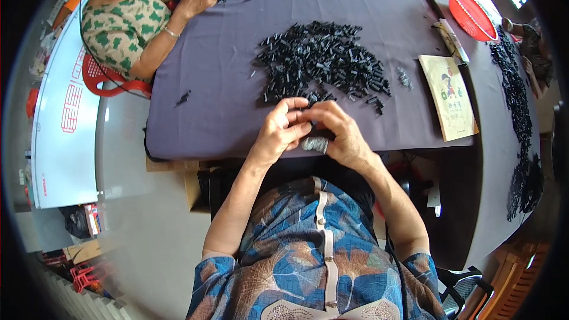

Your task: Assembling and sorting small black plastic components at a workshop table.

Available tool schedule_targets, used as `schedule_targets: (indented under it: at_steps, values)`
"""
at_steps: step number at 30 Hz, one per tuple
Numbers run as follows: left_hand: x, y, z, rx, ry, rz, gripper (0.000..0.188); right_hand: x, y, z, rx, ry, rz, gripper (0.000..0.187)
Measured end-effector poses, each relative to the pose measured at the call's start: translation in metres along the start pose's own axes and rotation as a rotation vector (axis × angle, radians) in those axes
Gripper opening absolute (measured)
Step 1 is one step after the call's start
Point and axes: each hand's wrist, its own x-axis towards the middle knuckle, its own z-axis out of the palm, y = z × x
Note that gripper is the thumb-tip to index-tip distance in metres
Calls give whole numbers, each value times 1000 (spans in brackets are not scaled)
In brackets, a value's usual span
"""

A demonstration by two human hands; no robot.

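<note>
My left hand (pixel 277 131) and my right hand (pixel 345 133) meet over the table's near edge, fingers closed and fingertips together. Between them shows a bit of a small black piece (pixel 312 123), mostly hidden by the fingers; its exact kind is too small to tell. A grey wrapping (pixel 315 144) covers my right thumb. Just beyond my fingertips spreads a large heap of small black tube-like pieces (pixel 326 62), a few of them lying close to my hands.
A grey-purple cloth (pixel 207 112) covers the table. To the right lie a yellowish booklet (pixel 448 98), a rolled packet (pixel 453 41) and a red basket (pixel 472 13). More black pieces (pixel 514 112) line the far right. At the upper left another person (pixel 127 24) handles pieces, seated on a red chair (pixel 112 80).
</note>
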Motion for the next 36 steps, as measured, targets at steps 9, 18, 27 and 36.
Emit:
schedule_targets:
  at_steps: [9, 18, 27, 36]
  values:
    - [-2, -4, 3, 35, 20, -40, 37, -6, 3, 8, -42, 55, -54, 39]
    - [0, -1, 0, 43, 16, -71, 35, -5, 4, 11, -66, 31, -78, 49]
    - [-2, -1, -1, 60, 31, -67, 32, -1, 0, 11, -54, 75, -128, 40]
    - [-1, -5, 0, 41, 69, -53, 33, -1, 5, 17, -47, 83, -63, 29]
